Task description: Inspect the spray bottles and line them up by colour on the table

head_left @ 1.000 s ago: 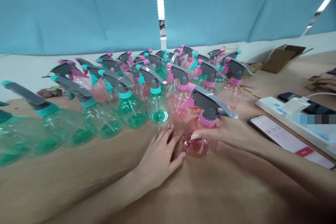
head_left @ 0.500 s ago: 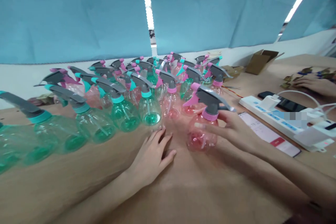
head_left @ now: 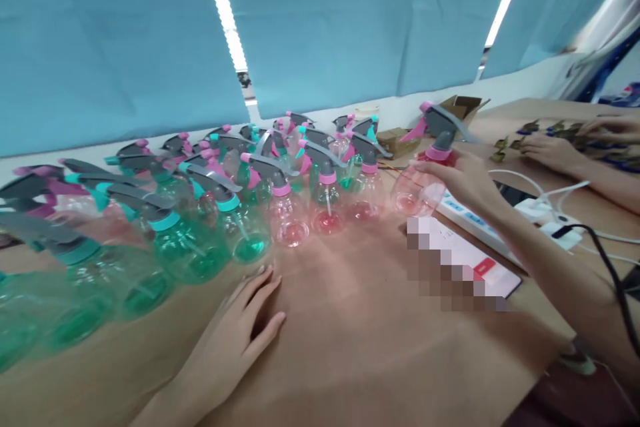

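My right hand (head_left: 463, 180) is closed around a pink spray bottle (head_left: 417, 190) with a grey and pink trigger head, held tilted near the power strip. My left hand (head_left: 245, 327) lies flat on the brown tabletop (head_left: 345, 340) with its fingers spread, holding nothing. Just beyond its fingertips stands a green spray bottle (head_left: 245, 227) with a turquoise collar. Beside that one, a pink spray bottle (head_left: 289, 217) stands upright in the front row. Several more green and pink bottles are crowded behind and to the left, partly hiding one another.
A phone (head_left: 465, 260), partly pixelated, lies below my right forearm. Behind it are a white power strip (head_left: 473, 217) with plugs and cables. An open cardboard box (head_left: 463, 109) stands at the back. Another person's hands (head_left: 555, 153) are among small brownish items (head_left: 530, 128) at the right.
My right hand has lifted the pink spray bottle off the table and carried it back and to the right, above the phone's far end. The camera has turned right; my left hand still rests flat.
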Action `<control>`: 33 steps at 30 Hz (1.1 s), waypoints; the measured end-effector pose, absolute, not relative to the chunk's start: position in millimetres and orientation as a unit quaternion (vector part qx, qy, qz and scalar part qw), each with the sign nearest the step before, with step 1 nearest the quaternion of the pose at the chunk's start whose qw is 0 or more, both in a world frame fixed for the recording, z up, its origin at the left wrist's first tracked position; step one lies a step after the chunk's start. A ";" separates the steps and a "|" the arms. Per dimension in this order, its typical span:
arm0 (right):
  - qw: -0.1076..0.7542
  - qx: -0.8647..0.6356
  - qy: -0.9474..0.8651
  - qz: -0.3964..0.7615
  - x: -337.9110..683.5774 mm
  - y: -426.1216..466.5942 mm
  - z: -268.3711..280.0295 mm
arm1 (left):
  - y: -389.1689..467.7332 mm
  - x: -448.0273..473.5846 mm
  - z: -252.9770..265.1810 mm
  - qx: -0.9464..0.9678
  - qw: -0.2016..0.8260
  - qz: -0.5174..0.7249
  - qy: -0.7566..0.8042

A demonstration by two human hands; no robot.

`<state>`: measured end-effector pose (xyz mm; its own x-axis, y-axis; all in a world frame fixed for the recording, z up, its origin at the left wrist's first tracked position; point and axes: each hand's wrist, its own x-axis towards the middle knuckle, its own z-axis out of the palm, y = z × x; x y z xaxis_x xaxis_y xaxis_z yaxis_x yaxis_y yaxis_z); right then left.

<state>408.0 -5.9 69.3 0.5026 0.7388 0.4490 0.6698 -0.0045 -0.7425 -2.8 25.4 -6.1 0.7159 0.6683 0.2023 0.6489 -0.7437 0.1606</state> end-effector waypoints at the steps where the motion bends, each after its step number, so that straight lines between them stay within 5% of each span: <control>1: 0.498 -0.714 -0.492 0.023 411.7 -1.1 68.2 | 25.8 -3.0 -5.6 0.925 0.039 0.123 0.358; 33: 0.500 -0.706 -0.489 0.110 419.2 38.1 38.7 | 36.2 -9.6 -13.1 0.923 0.016 0.147 0.356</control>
